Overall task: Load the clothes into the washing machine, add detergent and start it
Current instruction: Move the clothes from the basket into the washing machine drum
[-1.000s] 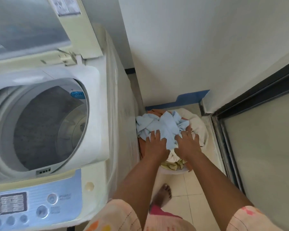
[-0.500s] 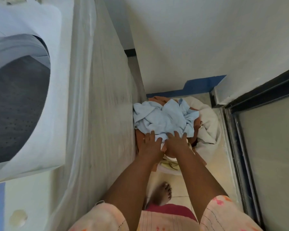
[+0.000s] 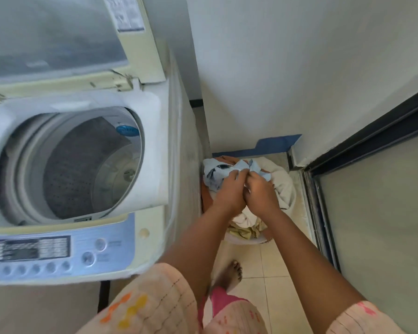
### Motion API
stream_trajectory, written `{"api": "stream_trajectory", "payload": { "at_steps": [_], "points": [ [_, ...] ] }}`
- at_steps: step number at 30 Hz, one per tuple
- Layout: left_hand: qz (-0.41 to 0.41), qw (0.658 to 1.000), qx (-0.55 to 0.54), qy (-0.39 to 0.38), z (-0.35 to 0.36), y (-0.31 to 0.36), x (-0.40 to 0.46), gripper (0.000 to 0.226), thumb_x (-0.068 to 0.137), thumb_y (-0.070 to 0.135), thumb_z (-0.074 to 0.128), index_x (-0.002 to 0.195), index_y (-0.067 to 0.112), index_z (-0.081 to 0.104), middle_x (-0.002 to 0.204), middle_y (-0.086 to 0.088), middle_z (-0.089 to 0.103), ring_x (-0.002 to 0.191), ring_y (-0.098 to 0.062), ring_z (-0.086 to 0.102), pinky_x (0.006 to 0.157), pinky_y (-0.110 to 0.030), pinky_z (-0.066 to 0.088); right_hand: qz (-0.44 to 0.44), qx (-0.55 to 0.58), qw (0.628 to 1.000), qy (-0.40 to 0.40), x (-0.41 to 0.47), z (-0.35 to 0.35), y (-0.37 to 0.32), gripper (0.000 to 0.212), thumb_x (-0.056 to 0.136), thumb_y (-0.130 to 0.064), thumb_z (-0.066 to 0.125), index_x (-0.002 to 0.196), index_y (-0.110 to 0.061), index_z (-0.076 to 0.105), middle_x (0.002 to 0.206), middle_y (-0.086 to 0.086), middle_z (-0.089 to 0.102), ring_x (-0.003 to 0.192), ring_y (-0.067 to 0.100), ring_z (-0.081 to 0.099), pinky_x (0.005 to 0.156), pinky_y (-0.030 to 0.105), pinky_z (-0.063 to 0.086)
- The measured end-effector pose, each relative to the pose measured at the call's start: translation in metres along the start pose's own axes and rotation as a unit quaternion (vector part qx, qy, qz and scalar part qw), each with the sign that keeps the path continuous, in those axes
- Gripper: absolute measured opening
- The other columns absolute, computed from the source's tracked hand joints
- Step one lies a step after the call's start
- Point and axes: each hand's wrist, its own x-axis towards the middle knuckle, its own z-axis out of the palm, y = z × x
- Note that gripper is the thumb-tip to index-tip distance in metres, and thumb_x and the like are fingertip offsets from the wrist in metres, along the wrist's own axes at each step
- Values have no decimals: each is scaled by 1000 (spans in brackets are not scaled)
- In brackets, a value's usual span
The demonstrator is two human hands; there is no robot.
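A top-loading washing machine (image 3: 152, 141) stands at the left with its lid up and its drum (image 3: 82, 169) showing no clothes. On the floor to its right sits a laundry basket (image 3: 246, 240) heaped with clothes. A light blue garment (image 3: 215, 173) lies on top of the heap. My left hand (image 3: 231, 194) and my right hand (image 3: 260, 192) are side by side, both closed on a bunch of the blue garment. Cream cloth (image 3: 281, 182) and yellowish cloth (image 3: 245, 231) lie under it.
The machine's control panel (image 3: 56, 251) faces me at the lower left. A white wall (image 3: 299, 68) rises behind the basket. A dark-framed sliding glass door (image 3: 372, 213) closes off the right. My bare foot (image 3: 229, 273) stands on the tiled floor.
My fingers lay flat on the blue garment before; now both hands have curled shut and bunched it. My view has swung back left, showing the drum and panel again.
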Motion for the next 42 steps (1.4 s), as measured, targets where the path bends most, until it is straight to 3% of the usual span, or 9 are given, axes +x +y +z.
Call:
{"api": "stream_trajectory", "payload": {
  "at_steps": [8,14,19,22,25,29,34,38,42],
  "points": [
    [9,995,-67,67,-94,59,-36,7,95,15,50,96,9,51,101,-12,64,90,-25,60,70,-28,37,-81,171,974,123,-50,-99,-71,31,89,3,55,107,-12,75,116,3,69,103,17,64,87,23,49],
    [9,978,-187,92,-150,106,-64,20,91,1,47,109,2,54,99,-11,60,89,-23,56,77,-37,48,-44,333,932,132,-72,-131,-94,78,75,0,67,130,-47,38,137,7,45,125,22,49,100,34,49],
    [50,917,-392,52,-179,128,-85,24,97,3,47,121,2,51,116,-19,60,106,-32,61,84,-40,58,39,255,962,83,-75,-143,-85,36,90,-12,65,123,-11,51,111,13,60,101,31,60,83,44,55],
    [82,955,-239,158,-177,114,-93,41,90,-3,50,127,12,45,117,-9,54,105,-25,56,76,-28,54,30,156,983,96,-82,-155,-87,35,92,5,42,120,-14,50,100,9,59,91,30,59,70,34,48],
    [117,935,-16,334,-161,106,-105,64,80,-5,55,139,14,40,139,-10,44,125,-25,44,97,-36,46,12,51,990,134,-86,-163,-96,40,91,-2,40,123,-22,51,107,7,53,94,27,57,77,33,48],
    [261,923,157,236,-129,112,-115,87,82,14,68,153,13,17,154,-9,30,140,-26,33,113,-40,36,-17,40,985,166,-88,-179,-130,40,97,-15,39,137,-18,44,125,12,49,106,32,57,85,35,46],
    [167,964,-177,106,-134,129,-120,95,89,23,68,155,16,0,151,-6,32,129,-13,44,105,-29,42,-40,121,972,198,-93,-193,-155,77,90,-6,60,150,-36,22,134,3,47,106,23,57,75,27,54],
    [73,911,-376,156,-147,121,-117,72,95,11,56,152,25,14,139,-11,48,121,-26,54,100,-42,50,-118,256,948,150,-101,-199,-150,81,79,-1,72,145,-30,35,139,-2,44,117,16,55,89,17,51],
    [0,832,-537,139,-148,105,-112,81,93,22,64,151,37,10,142,0,39,126,-24,48,103,-43,46,-62,156,981,97,-110,-191,-123,90,71,-20,85,146,-29,35,139,-9,36,124,6,39,102,27,41]
  ]
}}
